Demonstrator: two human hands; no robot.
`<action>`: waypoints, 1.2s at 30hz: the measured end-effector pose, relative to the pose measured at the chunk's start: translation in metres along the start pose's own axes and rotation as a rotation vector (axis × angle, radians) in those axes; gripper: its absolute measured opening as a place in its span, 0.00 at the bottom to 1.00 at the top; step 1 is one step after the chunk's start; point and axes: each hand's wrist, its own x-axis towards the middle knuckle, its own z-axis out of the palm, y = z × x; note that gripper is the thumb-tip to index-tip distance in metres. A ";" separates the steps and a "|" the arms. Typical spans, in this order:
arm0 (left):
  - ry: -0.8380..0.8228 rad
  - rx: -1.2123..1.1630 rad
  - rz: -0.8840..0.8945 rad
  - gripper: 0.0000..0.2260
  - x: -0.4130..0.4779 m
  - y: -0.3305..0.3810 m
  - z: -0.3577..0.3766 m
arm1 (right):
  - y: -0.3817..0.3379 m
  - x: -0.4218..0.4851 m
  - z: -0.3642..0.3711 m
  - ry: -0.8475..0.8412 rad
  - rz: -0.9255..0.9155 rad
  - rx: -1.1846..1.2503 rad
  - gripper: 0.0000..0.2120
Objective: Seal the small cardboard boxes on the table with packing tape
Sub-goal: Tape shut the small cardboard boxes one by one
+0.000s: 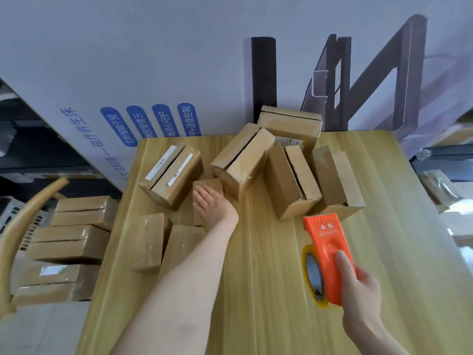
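Head view. The left grip [213, 204] is released: its straight fingers are laid on a small brown cardboard box [216, 183] at frame centre, which stands on the light wooden surface [256, 278]. The right grip [358, 285], at lower right, is clenched round an orange plastic tape dispenser [329, 249], whose serrated edge is turned toward the top of the frame. A yellow-rimmed roll of packing tape [313, 275] is mounted on its left side. Larger brown cardboard boxes with untaped top seams [243, 162] are grouped across the upper centre. Two taped cardboard boxes [148, 242] lie left of the forearm.
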 end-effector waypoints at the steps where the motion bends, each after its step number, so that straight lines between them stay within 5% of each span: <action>1: -0.007 -0.008 0.019 0.38 -0.011 0.000 0.005 | -0.001 0.001 -0.002 -0.005 0.001 0.008 0.16; 9: 0.042 -0.056 0.478 0.34 -0.165 -0.021 0.074 | -0.004 0.008 -0.025 -0.092 -0.030 0.007 0.15; 14: -0.170 0.056 0.949 0.44 -0.229 -0.031 0.087 | 0.001 0.023 -0.059 -0.173 -0.074 -0.081 0.14; 20: -0.339 0.089 1.089 0.39 -0.219 -0.026 0.063 | 0.003 0.035 -0.101 -0.312 -0.130 -0.199 0.11; 22: -0.348 -0.021 1.033 0.34 -0.219 -0.023 0.055 | 0.003 0.035 -0.111 -0.374 -0.142 -0.215 0.09; 27: -0.185 -0.593 0.510 0.15 -0.225 0.004 0.005 | -0.004 0.034 -0.128 -0.493 -0.180 -0.291 0.17; 29: -0.227 -0.859 0.373 0.09 -0.229 0.015 -0.025 | -0.007 0.033 -0.131 -0.508 -0.242 -0.349 0.12; 32: -0.340 -1.060 0.330 0.11 -0.236 0.021 -0.059 | -0.009 0.035 -0.132 -0.498 -0.358 -0.464 0.06; 36: -0.327 -0.984 0.351 0.12 -0.245 0.022 -0.070 | -0.011 0.034 -0.131 -0.536 -0.437 -0.567 0.06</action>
